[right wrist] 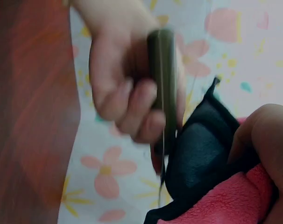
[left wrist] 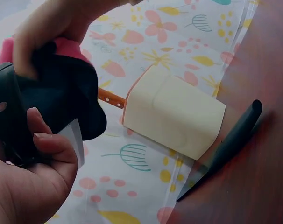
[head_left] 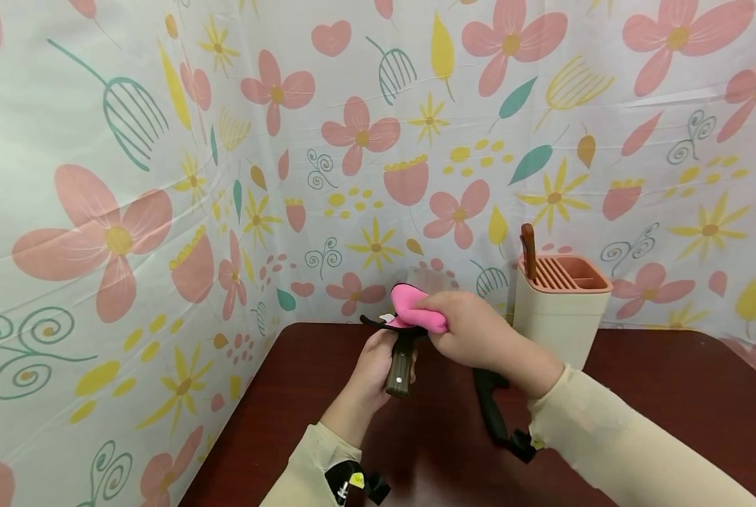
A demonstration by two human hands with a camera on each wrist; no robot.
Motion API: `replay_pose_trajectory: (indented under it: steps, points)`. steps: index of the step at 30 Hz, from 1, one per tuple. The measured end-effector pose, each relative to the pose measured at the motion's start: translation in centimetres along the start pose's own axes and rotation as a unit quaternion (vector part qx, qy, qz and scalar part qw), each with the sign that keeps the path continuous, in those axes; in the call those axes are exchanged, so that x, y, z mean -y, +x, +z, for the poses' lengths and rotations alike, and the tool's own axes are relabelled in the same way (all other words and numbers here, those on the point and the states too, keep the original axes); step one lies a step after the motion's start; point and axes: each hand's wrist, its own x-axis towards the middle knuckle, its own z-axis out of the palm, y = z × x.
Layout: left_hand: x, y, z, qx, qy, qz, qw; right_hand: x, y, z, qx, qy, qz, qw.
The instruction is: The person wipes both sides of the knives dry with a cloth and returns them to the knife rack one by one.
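Note:
My left hand point(head_left: 373, 365) grips a kitchen knife by its dark olive handle point(head_left: 400, 370), with the handle's butt toward me. Its broad pale blade point(head_left: 431, 279) points toward the wall, and the cloth covers part of it. In my right hand point(head_left: 469, 327) is a thick cloth point(head_left: 410, 299), fuzzy pink on one side and black on the other. The cloth is folded over the blade close to the handle. From the right wrist, left fingers point(right wrist: 139, 107) curl round the handle, while the black side of the cloth point(right wrist: 200, 144) lies against the thin blade.
A cream knife holder point(head_left: 558, 320) with a slotted pink top stands at the back right, a brown-handled knife point(head_left: 528, 250) in it. A black-handled knife point(left wrist: 235, 135) lies on the dark red table point(head_left: 315, 373) before the holder. Flower-patterned sheeting point(head_left: 359, 211) hangs behind and at left.

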Motion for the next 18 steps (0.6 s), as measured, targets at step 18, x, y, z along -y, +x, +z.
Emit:
replay_pose_trajectory:
  steps: [18]
  points:
    - [0.3,0.1,0.3,-0.063,-0.060,0.010,0.9962,1.7,-2.1,2.8,0.026,-0.048,-0.025,0.998]
